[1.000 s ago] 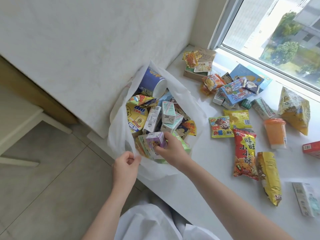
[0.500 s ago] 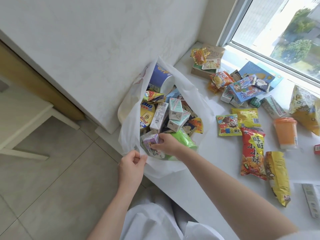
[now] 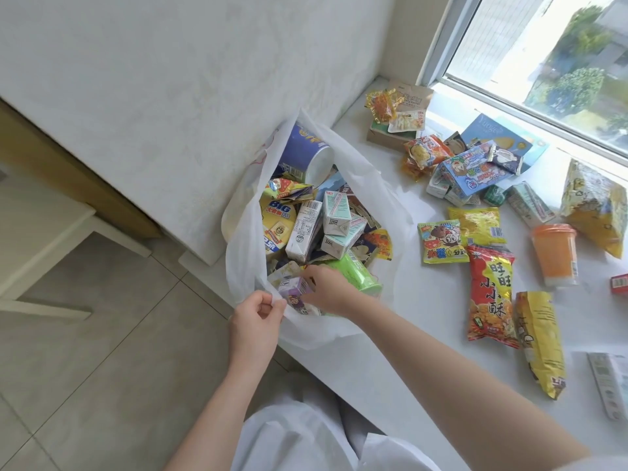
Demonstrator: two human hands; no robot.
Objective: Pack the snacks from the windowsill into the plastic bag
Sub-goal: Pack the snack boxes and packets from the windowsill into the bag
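Right hand (image 3: 326,288): fingers curled round purple carton (image 3: 295,286), inside plastic bag (image 3: 370,185);
Left hand (image 3: 255,321): pinching bag's near rim, beside carton.

— What's the room like around you?
— A white textured wall (image 3: 142,79) on my left, grey floor tiles (image 3: 102,385) below.
— Any furniture?
— A pale wooden piece (image 3: 44,239) stands on the tiles.
— And the light?
— Daylight comes through the window (image 3: 550,56); green trees (image 3: 574,90) outside.
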